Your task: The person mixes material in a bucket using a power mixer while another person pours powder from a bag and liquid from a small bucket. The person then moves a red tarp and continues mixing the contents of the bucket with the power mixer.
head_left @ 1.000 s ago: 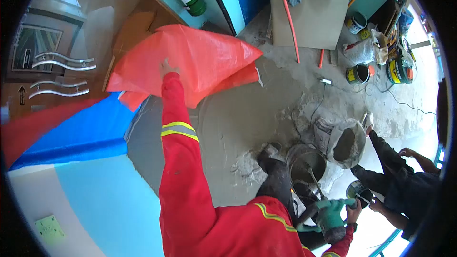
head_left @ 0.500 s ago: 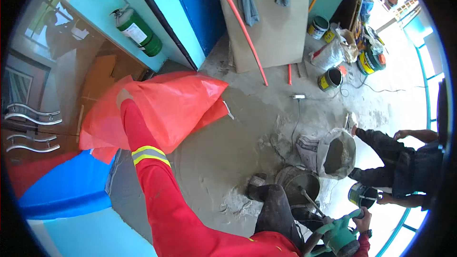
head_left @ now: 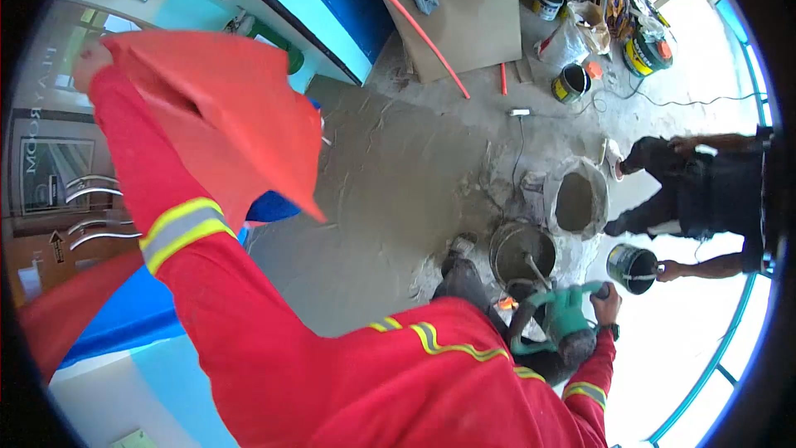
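Orange sack (head_left: 240, 116) held by clenched left hand (head_left: 89, 62) far left, hung rightward below it. Green mixer (head_left: 564, 317) gripped by right hand (head_left: 608, 304), near right.

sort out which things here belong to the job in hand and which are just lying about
In hand:
orange sack, in the left hand
green mixer, in the right hand
mixing bucket

Lying about:
paint can
orange pipe
white bag
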`<state>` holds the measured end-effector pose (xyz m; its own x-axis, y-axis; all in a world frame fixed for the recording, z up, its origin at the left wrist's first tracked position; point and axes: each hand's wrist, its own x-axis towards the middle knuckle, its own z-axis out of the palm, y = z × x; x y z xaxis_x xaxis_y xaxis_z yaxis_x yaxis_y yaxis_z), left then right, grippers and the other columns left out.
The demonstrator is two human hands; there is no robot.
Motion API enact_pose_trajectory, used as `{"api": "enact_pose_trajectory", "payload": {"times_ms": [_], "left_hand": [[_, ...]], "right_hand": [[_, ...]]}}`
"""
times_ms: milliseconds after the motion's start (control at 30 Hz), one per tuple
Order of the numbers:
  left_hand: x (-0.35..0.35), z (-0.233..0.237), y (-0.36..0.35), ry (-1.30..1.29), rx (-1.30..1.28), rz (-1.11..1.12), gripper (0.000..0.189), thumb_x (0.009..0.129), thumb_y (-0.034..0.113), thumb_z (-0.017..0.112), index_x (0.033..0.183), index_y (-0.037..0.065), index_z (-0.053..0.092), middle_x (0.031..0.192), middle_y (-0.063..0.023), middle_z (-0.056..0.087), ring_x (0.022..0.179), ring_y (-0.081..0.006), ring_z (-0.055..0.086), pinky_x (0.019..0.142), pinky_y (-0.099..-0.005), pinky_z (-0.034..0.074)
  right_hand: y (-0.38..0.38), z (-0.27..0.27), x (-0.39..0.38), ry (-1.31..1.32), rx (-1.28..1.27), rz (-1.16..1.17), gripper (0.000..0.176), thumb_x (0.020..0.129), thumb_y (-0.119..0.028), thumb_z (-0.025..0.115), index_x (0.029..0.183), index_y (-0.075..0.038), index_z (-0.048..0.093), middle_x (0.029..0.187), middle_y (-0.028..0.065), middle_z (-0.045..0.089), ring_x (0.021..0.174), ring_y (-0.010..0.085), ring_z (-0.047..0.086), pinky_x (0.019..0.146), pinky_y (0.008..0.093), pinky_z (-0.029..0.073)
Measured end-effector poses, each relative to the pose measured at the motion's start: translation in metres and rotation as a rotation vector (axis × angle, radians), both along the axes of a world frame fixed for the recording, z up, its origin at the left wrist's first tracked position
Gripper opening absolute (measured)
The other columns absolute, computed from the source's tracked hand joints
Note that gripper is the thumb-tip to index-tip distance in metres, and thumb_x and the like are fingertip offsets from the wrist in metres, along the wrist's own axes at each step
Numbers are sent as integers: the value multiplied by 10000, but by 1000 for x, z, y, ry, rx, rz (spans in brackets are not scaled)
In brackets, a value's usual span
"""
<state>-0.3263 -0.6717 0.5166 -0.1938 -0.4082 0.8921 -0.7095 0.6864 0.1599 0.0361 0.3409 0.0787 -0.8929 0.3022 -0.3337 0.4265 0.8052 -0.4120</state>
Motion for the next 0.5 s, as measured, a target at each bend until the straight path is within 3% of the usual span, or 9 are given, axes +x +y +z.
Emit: {"api": "enact_pose_trajectory", "payload": {"times_ms": [33, 100, 200, 233, 300, 333, 367, 400, 500], "left_hand": [[-17, 49, -23, -5, 24, 111, 498, 782, 460, 489, 972, 69, 733, 985, -224, 691, 966, -414, 654, 872, -485, 498], [-32, 134, -10, -36, -137, 35, 541, 801, 516, 472, 1010, 90, 730, 984, -175, 708, 972, -389, 660, 879, -475, 495], [-59, 232, 71, 199, -321, -275, 261, 778, 223, 581, 817, -12, 690, 839, -182, 705, 765, -353, 678, 672, -455, 534], [-73, 241, 103, 277, -370, -389, 181, 771, 125, 618, 753, -45, 677, 791, -184, 704, 696, -341, 685, 602, -448, 547], [-67, 237, 193, 369, -338, -692, 134, 724, 120, 615, 720, 2, 681, 705, -192, 676, 647, -357, 667, 576, -468, 518], [-76, 248, 210, 302, -285, -716, 134, 729, 119, 603, 713, 9, 678, 689, -191, 669, 634, -363, 659, 572, -473, 513], [-27, 258, 250, 269, -264, -738, 136, 734, 118, 591, 706, 15, 674, 674, -190, 662, 621, -369, 651, 568, -478, 508], [-39, 270, 265, 199, -214, -765, 139, 739, 118, 579, 698, 21, 671, 659, -190, 654, 608, -376, 643, 564, -482, 504], [-63, 258, 334, 338, -186, -959, 176, 770, 124, 548, 698, 0, 652, 679, -194, 656, 625, -380, 635, 581, -481, 503]], "right_hand": [[3, -3, 2, 52, 12, 1, 448, 599, -173, 735, 1020, -52, 641, 844, 182, 690, 786, 346, 681, 725, 416, 524], [13, -14, 8, 80, 72, 3, 422, 622, -199, 723, 1020, -77, 653, 858, 175, 697, 820, 361, 679, 754, 438, 526], [14, -18, 11, 68, 61, -51, 437, 637, -227, 720, 1052, -104, 658, 894, 175, 703, 855, 365, 678, 762, 440, 528], [12, -14, 12, 61, 110, -61, 435, 641, -232, 718, 1055, -112, 661, 902, 175, 704, 863, 365, 679, 763, 443, 528], [13, -12, 13, 72, 76, -79, 429, 642, -262, 719, 1044, -119, 670, 901, 175, 704, 869, 360, 680, 765, 446, 531], [13, -14, 11, 81, 78, -92, 431, 639, -271, 721, 1039, -119, 670, 900, 175, 704, 867, 360, 680, 765, 446, 532], [27, -44, 36, 131, 61, -109, 433, 636, -281, 723, 1033, -118, 671, 900, 175, 704, 866, 360, 680, 765, 447, 533], [24, -36, 32, 118, 58, -126, 431, 629, -310, 727, 1013, -121, 672, 889, 166, 704, 852, 361, 678, 756, 452, 534], [18, -33, 36, 149, 54, -174, 414, 596, -258, 737, 968, -90, 677, 842, 162, 696, 797, 350, 677, 728, 443, 533]]}}
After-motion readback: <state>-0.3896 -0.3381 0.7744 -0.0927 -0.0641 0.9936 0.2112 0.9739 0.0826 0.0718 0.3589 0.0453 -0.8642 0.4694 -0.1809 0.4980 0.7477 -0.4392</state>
